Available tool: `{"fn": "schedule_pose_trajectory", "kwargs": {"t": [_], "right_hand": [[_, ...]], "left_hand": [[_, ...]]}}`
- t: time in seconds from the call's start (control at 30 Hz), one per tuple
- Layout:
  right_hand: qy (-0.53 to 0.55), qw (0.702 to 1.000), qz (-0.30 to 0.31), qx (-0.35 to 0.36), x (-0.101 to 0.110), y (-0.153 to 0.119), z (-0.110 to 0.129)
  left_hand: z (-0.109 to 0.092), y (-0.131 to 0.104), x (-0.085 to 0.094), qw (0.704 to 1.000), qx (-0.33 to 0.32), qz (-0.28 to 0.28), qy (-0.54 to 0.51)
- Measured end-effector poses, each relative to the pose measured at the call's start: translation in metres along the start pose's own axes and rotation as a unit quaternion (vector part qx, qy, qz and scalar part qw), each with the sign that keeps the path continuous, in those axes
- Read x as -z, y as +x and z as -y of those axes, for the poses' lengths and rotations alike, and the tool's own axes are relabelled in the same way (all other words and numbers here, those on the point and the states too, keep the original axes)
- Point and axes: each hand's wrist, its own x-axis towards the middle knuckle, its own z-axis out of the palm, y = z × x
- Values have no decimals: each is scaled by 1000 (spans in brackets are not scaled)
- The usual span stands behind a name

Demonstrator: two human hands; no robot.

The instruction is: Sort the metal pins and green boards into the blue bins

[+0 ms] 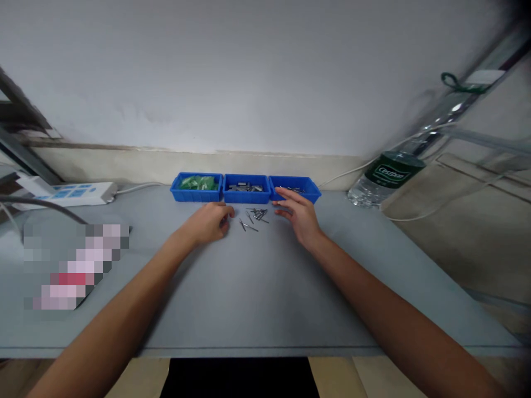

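Note:
Several thin metal pieces (256,215) lie in a loose pile on the grey table between my hands. My left hand (212,222) rests on the table left of the pile, its fingers curled inward; whether anything is between them is hidden. On the other side, my right hand (299,214) is spread with nothing in it, in front of the right blue bin (313,193), which holds some thin metal pieces. The middle blue bin (245,198) contains small metal parts. Green items (199,182) fill the left blue bin (194,195).
A power strip (83,193) with cables sits at the back left, above a pixelated pink object (83,265). At the back right a large water bottle (385,176) lies tilted near a white cable. The wall (249,83) rises behind the bins.

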Motion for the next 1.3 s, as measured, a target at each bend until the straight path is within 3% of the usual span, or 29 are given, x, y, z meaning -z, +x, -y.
{"fn": "schedule_pose_trajectory", "kwargs": {"t": [0.17, 0.4, 0.53, 0.63, 0.8, 1.0, 1.3], "right_hand": [[-4, 1000, 23, -6, -2, -1, -1], [-19, 999, 39, -7, -2, -4, 1], [-26, 999, 43, -12, -2, -5, 3], [-23, 999, 46, -15, -1, -5, 3], [-29, 998, 50, -14, 0, -4, 3], [-29, 998, 52, -18, -1, -4, 3], [-35, 997, 72, -15, 0, -4, 0]], "left_hand": [[5, 2, -4, 1000, -2, -5, 2], [-7, 1, 0, 999, -2, -7, -45], [-7, 2, -1, 1000, 1, 3, -27], [-7, 0, 1, 1000, 2, -25, 9], [-2, -3, 2, 996, 43, -30, 76], [5, -2, -1, 999, 46, 8, 27], [3, 2, -5, 998, 6, -31, -48]]}}
